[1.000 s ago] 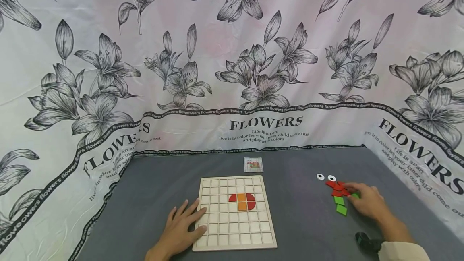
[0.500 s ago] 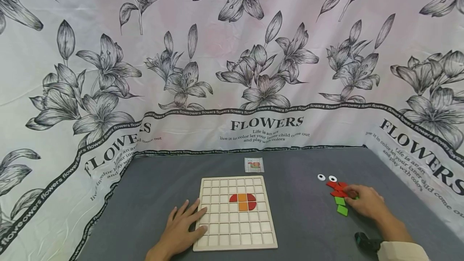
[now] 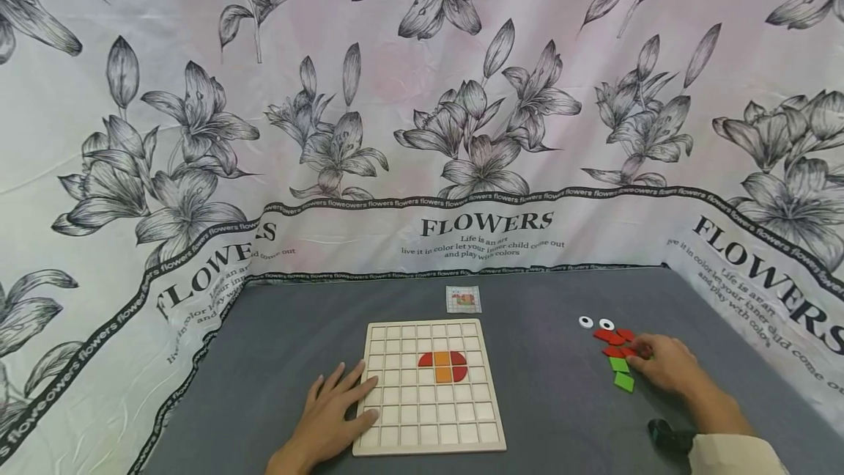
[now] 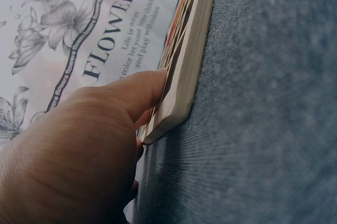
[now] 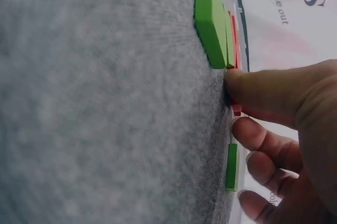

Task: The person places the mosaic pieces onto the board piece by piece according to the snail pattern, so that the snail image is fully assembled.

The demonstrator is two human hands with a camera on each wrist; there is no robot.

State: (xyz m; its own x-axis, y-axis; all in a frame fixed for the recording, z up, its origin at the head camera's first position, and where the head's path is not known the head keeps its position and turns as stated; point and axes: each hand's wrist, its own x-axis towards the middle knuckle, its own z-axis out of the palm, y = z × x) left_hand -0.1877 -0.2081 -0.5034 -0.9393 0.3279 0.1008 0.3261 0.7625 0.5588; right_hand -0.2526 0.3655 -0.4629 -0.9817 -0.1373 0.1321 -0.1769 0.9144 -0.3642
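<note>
On the right side of the gray cloth, a small red piece sits at the fingertips of the right hand. The right hand pinches it between thumb and first finger, and the other fingers are bent below, holding nothing.

Close around it are more loose bits. Some red pieces lie in a little heap just beside the fingers. Two green squares lie in a row on the near side of the heap. One more green piece shows close to the bent fingers. Two round white pieces with dark middles lie just past the heap.

Well to the left is a flat wooden board with lots of small boxes. Two orange squares sit in it, one nearer than the other. One red shape is on their left and two are on their right, all with round edges. The left hand rests on the left edge of the board with its fingers spread, not gripping anything.

Behind the board lies a little picture card. A dark thing is at the right wrist, by a pale sleeve. All around hangs a white curtain with gray flowers and the word "FLOWERS".
</note>
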